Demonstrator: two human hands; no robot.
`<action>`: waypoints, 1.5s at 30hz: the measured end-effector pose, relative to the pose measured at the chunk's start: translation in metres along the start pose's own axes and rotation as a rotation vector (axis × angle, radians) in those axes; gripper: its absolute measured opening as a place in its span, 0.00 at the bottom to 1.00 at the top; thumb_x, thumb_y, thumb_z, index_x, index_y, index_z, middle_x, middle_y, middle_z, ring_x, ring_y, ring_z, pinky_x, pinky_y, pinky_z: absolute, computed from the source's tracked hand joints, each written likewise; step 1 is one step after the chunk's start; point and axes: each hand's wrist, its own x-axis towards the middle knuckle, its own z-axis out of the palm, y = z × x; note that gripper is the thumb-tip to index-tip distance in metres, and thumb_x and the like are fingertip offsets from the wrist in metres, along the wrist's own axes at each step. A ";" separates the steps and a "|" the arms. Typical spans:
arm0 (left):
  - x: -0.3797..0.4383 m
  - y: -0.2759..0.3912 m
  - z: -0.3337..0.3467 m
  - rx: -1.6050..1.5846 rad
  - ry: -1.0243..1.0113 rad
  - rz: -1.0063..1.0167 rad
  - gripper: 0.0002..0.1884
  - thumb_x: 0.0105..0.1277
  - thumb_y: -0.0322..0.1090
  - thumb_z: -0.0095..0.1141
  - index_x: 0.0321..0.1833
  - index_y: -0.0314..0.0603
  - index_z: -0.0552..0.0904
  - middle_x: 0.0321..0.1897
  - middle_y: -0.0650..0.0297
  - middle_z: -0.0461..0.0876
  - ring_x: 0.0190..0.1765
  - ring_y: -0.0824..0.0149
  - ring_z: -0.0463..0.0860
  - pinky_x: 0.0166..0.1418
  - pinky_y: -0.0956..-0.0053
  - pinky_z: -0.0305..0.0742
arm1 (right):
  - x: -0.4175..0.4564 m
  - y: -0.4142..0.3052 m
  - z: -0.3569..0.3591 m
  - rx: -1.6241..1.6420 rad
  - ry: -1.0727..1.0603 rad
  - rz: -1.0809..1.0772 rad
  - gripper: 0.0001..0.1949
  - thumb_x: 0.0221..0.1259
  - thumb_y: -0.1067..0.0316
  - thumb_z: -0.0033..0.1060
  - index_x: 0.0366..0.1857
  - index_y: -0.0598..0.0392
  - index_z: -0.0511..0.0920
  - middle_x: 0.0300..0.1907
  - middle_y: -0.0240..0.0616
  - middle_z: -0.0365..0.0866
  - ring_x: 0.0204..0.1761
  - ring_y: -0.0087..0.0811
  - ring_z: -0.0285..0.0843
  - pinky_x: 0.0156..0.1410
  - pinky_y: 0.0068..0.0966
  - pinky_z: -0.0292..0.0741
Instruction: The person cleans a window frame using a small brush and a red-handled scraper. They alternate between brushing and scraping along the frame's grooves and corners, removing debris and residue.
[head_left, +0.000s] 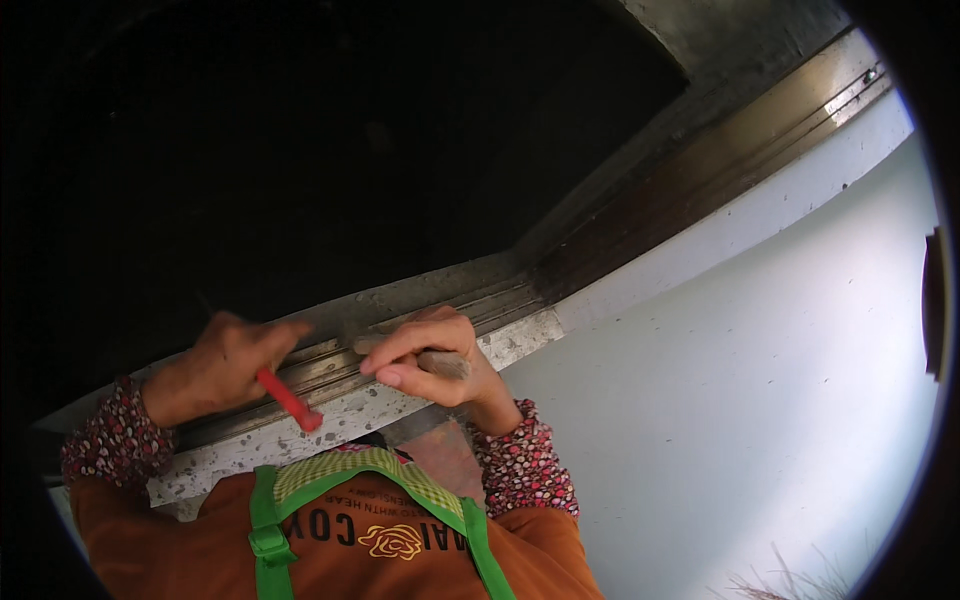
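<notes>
My left hand (229, 364), blurred, is closed around a red rod-like handle (290, 401) over the metal window track (322, 375). The handle's end points down towards my chest; the tool's far end cannot be made out. To its right, my right hand (431, 356) grips a worn, greyish-brown tool (446, 365), perhaps a brush. One blunt end shows at the palm, and a flat end pokes out past the fingers over the track. Dirt spots cover the pale sill ledge (517, 341) beside the track.
Beyond the track lies a very dark opening (375, 150). Another stretch of metal track (780, 127) runs to the upper right. A pale, smooth wall or panel (712, 337) fills the right side. My green-strapped apron (266, 525) is close to the sill; thin twigs (780, 581) show at lower right.
</notes>
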 end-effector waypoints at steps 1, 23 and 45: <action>-0.009 -0.003 0.007 0.112 -0.017 0.112 0.22 0.60 0.28 0.62 0.57 0.35 0.76 0.19 0.59 0.79 0.21 0.61 0.82 0.25 0.68 0.77 | 0.001 -0.004 -0.008 -0.004 -0.088 0.021 0.05 0.60 0.73 0.67 0.38 0.58 0.86 0.28 0.33 0.87 0.26 0.18 0.81 0.31 0.17 0.72; -0.052 -0.022 0.051 0.073 0.010 0.054 0.27 0.47 0.26 0.68 0.54 0.31 0.78 0.24 0.57 0.81 0.25 0.58 0.84 0.26 0.66 0.79 | -0.035 -0.015 -0.073 -0.371 0.139 0.225 0.03 0.57 0.74 0.65 0.32 0.60 0.86 0.20 0.34 0.81 0.20 0.21 0.75 0.29 0.20 0.70; -0.049 -0.027 0.056 0.029 0.040 0.073 0.24 0.49 0.24 0.63 0.52 0.29 0.80 0.24 0.58 0.82 0.26 0.59 0.84 0.27 0.65 0.79 | 0.011 0.040 -0.056 -0.149 0.469 0.247 0.10 0.66 0.78 0.56 0.50 0.62 0.77 0.14 0.23 0.67 0.14 0.14 0.62 0.22 0.16 0.65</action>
